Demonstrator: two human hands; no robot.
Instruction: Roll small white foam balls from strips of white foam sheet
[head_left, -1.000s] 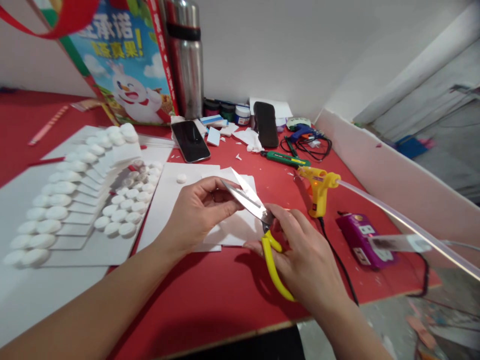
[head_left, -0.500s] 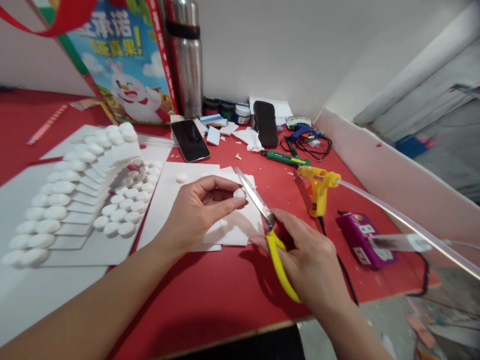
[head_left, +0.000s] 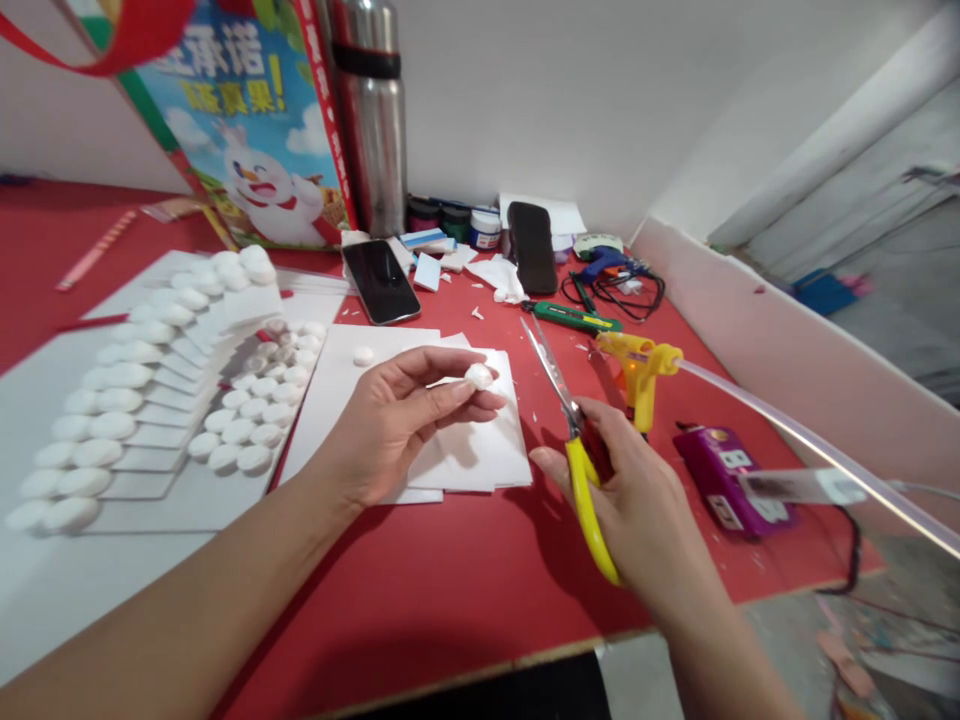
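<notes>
My left hand (head_left: 416,410) pinches a small round white piece (head_left: 479,376) between thumb and fingertips, above a stack of white sheets (head_left: 487,455). To the right, my right hand (head_left: 630,485) grips yellow-handled scissors (head_left: 589,500), blades slightly apart and pointing up and away. The scissors are clear of the white piece. Another white disc (head_left: 364,355) lies on the sheets. At the left, a stepped white board model (head_left: 154,460) carries rows of white oval pieces (head_left: 112,425), with more white discs (head_left: 238,431) grouped beside its steps.
A yellow glue gun (head_left: 637,365) with a long clear stick stands right of the scissors, near a purple box (head_left: 731,480). Behind are two phones (head_left: 381,282), a green cutter (head_left: 574,317), paint jars (head_left: 484,229), a steel flask (head_left: 379,130) and a printed bag (head_left: 262,150).
My right hand has drawn the scissors right, away from the white piece. My left fingers have turned the piece and tipped it slightly upward.
</notes>
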